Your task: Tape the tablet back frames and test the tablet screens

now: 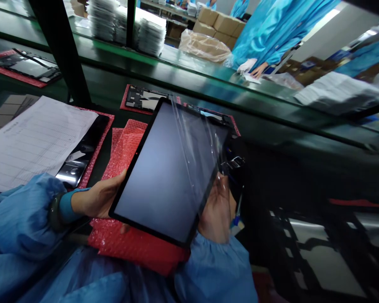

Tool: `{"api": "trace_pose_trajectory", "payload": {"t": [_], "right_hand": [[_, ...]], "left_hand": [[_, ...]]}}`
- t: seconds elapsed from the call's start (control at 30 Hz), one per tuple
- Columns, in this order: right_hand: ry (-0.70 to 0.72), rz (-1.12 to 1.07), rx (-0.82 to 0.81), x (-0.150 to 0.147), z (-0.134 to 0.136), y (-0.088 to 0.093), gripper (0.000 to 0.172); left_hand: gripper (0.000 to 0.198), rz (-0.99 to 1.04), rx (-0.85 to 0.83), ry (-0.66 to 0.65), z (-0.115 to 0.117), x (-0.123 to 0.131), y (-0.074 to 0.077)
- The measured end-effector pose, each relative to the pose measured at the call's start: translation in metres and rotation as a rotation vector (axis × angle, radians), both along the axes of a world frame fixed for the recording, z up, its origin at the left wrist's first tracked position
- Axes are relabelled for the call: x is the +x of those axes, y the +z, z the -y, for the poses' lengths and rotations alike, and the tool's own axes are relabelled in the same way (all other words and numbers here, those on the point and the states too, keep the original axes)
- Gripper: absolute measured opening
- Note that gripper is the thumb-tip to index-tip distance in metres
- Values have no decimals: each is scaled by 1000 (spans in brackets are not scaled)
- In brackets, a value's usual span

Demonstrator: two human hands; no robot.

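Screen panel (164,172) tilted over bubble wrap (142,252), toward counter's (102,90) near edge. Left hand (99,195) grips left rim; right hand (216,206) behind clear film (213,143), grip unclear. Likely light, stiff, slick, fragile; hold by rims.

A dark green tabletop (104,89) spreads across the near left and middle. Beyond it, a long, glossy grey surface with green edging (172,55) runs from left to right, catching pale reflections. A thick black slanting post (58,46) stands at left, a thinner black upright (130,25) to its right. Far off are stacked brown cardboard boxes (219,26); the far right is blurred.
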State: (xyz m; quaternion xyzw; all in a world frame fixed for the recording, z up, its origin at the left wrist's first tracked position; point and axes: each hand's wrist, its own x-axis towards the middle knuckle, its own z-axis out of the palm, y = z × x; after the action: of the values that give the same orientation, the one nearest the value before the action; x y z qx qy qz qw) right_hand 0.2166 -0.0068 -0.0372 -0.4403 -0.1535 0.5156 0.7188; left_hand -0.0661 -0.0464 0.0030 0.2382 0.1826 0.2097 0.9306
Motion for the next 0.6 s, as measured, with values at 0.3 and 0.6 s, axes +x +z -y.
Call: {"api": "trace_pose_trajectory", "payload": {"t": [0.3,0.6], "right_hand": [[-12,-2,67,-1,4,0,15],[43,39,175,3,13,-3,17]], "left_hand": [[64,61,64,37,2,2,-9],[58,75,21,69,2,4,-9]]}}
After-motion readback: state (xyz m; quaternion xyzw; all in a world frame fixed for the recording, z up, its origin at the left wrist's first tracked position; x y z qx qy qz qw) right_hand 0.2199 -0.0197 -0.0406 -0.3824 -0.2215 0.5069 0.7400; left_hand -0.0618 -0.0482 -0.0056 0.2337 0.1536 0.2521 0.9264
